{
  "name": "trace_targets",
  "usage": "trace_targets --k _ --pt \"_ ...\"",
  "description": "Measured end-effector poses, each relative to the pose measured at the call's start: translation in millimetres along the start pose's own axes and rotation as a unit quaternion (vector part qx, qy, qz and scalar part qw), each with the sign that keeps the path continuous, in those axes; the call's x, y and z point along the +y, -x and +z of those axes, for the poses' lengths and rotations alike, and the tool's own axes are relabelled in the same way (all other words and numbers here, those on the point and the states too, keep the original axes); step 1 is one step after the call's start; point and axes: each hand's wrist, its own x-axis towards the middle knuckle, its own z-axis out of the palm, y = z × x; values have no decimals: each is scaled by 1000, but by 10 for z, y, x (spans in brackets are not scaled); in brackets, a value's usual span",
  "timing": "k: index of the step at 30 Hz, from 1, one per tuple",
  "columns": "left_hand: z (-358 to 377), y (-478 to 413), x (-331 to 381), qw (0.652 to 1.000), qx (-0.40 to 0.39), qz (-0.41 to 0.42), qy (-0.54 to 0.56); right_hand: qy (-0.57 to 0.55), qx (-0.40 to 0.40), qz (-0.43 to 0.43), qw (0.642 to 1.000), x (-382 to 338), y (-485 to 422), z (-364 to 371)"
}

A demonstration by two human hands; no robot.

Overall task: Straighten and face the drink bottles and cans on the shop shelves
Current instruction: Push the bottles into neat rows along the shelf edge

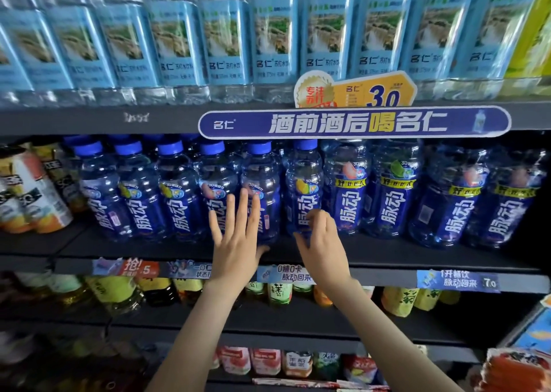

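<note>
1. Facing the middle row is, I am judging, the step in hand. Both grips are working at the black metal shelf (pixel 387 254) carrying the blue sports drinks.
2. The left grip (pixel 235 242) is lying flat with its fingers straight and spread. Its fingertips (pixel 243 201) are pressing on the front of a translucent blue plastic bottle with a blue screw cap (pixel 261 171).
3. The right grip (pixel 322 242) is curling fingers and thumb round the lower body of the neighbouring blue plastic bottle (pixel 304 177). That bottle is standing upright just beside the first, with its white-lettered label showing toward me.
4. To do this well, I am thinking the right grip should be turning its bottle about its own axis, low down. It should stop once the label is sitting square to the aisle.
5. Meanwhile the flat left grip should be steadying its bottle, so it is not being dragged round or tipped.
6. The two bottles are standing very close, so I am watching for rubbing that could be spinning the steadied one.
7. I am also aiming to bring both bases level with the row's front line.
</note>
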Motion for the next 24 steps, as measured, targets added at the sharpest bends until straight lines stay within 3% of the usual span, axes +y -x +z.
trace_targets --k 4,12,24 --pt "29 -56 20 1000 5 -21 -6 2 -2 65 998 -34 -93 26" --pt "38 -89 77 999 24 -24 1 -6 -18 91 996 -78 -169 77" --pt "41 -50 115 998 38 -43 -2 -30 8 70 997 -130 -96 90"
